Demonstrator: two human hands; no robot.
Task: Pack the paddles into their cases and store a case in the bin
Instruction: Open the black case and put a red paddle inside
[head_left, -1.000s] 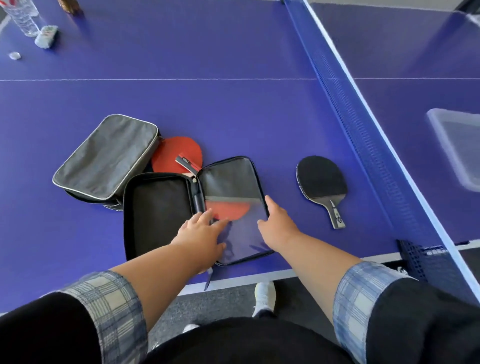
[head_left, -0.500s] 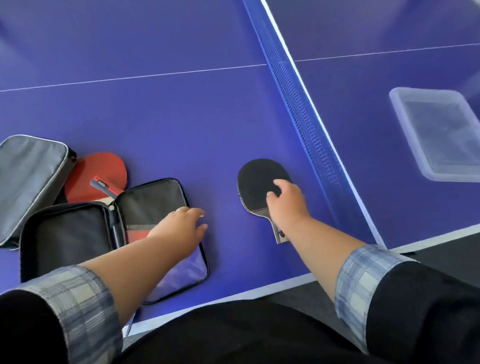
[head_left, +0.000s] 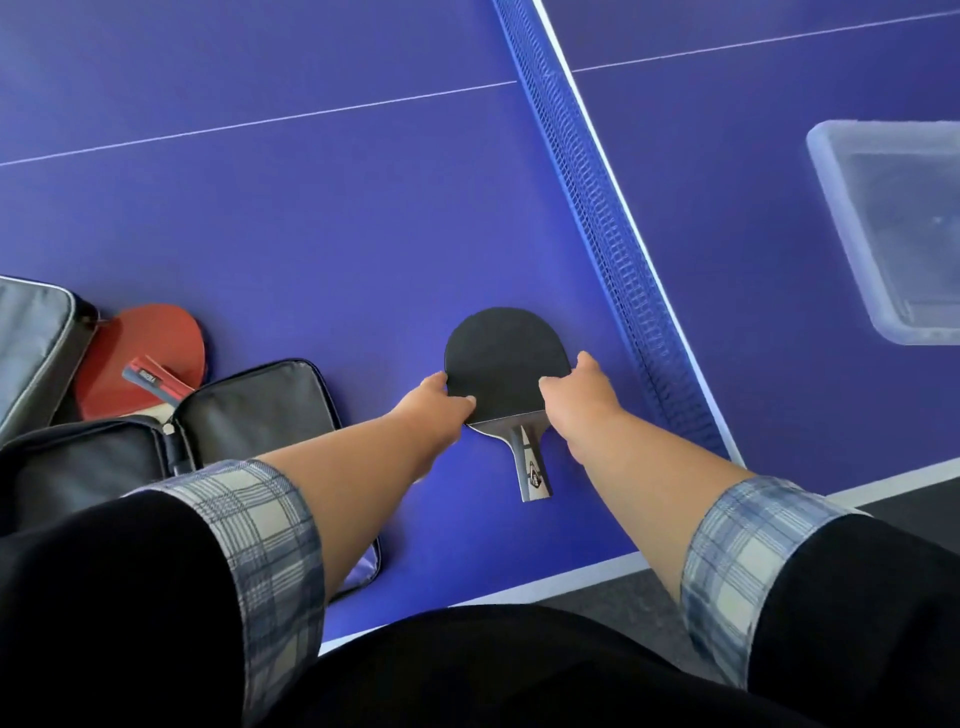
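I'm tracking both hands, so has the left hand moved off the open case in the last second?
Yes. The left hand left the open case and went right, toward the net, to the black paddle's edge.

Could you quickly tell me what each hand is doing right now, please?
Left hand: fingers pinching the left edge of the black paddle.
Right hand: gripping the same paddle's right edge, by the net.

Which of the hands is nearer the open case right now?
Left. The left hand grips the black paddle on the side facing the open case; the right hand grips the paddle's far side, toward the net.
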